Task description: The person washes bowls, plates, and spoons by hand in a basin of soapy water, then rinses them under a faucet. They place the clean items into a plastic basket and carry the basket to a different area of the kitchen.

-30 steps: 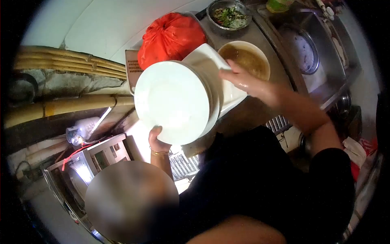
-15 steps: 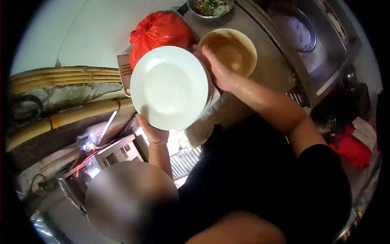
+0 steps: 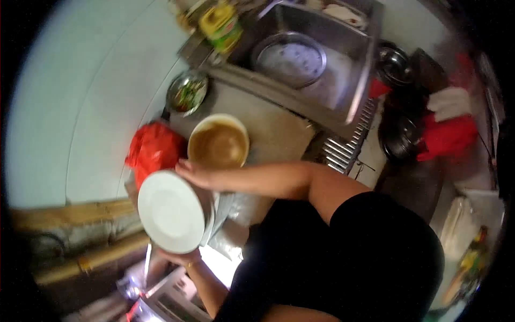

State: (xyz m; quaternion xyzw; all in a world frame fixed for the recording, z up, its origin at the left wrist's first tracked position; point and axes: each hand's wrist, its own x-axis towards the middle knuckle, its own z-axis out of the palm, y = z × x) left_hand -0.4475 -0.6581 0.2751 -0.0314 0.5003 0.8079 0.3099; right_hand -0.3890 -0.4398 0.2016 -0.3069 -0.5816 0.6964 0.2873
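Stack of white plates (image 3: pixel 170 211): tilted on edge off the bench's (image 3: pixel 279 134) near edge, my left hand (image 3: pixel 173 256) beneath its lower rim, fingers hidden, cannot tell. My right hand (image 3: pixel 194 174): fingers pressed together on its top rim, just beside a brown-stained bowl (image 3: pixel 218 143) and red bag (image 3: pixel 154 152).

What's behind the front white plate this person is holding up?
Behind the front white plate the rims of more plates peek out at its right edge, with the right hand on their top. How many are stacked is hidden. The left hand supports them underneath.
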